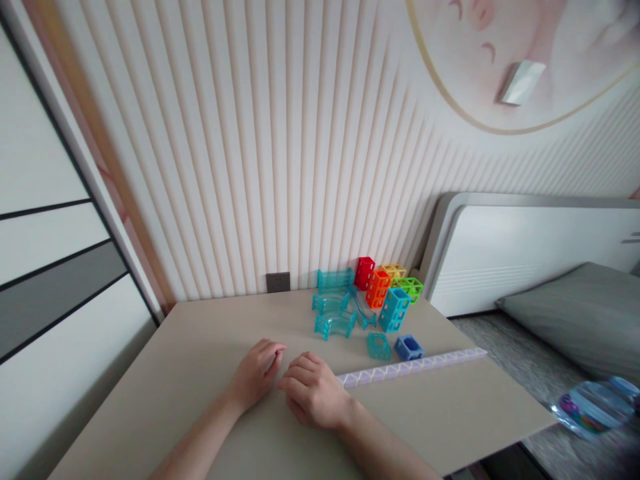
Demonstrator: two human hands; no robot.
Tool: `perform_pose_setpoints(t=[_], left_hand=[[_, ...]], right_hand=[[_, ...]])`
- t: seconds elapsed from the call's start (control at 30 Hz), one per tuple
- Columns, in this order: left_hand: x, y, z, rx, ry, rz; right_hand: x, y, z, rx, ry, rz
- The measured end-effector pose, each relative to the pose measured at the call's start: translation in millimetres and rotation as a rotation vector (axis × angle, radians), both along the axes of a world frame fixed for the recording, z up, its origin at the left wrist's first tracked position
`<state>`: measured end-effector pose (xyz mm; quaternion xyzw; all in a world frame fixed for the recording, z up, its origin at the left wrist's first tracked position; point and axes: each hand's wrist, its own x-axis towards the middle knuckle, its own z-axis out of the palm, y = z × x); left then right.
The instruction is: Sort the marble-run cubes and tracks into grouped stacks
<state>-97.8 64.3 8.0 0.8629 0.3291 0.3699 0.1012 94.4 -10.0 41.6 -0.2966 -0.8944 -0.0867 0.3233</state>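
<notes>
My left hand (257, 375) rests low over the table with its fingers curled and thumb close to the index finger. Anything inside it is too small or hidden to make out. Just to its right is my right hand (313, 390), fingers bent inward and the tips near my left hand. What it holds, if anything, is hidden. A long lavender strip with a white zigzag pattern (413, 367) lies flat, running from behind my right hand toward the table's right edge. I cannot tell whether that hand touches it.
On the table (200, 347), beyond my hands, stand clear teal curved pieces (336, 325), a red block (365, 274), an orange block (378, 289), a blue block (395, 310) and a dark blue one (409, 348). A plastic bottle (595, 405) lies off the right side.
</notes>
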Motion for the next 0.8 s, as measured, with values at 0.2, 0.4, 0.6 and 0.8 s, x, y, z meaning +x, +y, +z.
perform_pose_setpoints(t=[0.2, 0.4, 0.6, 0.8], left_hand=[[7.6, -19.6, 9.6, -0.041, 0.018, -0.039], [13.9, -31.8, 21.5, -0.031, 0.053, -0.062], [16.3, -33.2, 20.3, -0.014, 0.096, -0.037], [16.8, -35.0, 21.7, 0.012, 0.124, -0.043]], right_hand=[[25.6, -2.3, 9.9, -0.038, 0.223, -0.073], [37.8, 3.8, 7.9, -0.139, 0.427, -0.243], [62.9, 16.1, 8.0, -0.106, 0.357, -0.494], [101.5, 44.1, 15.3, -0.158, 0.079, -0.746]])
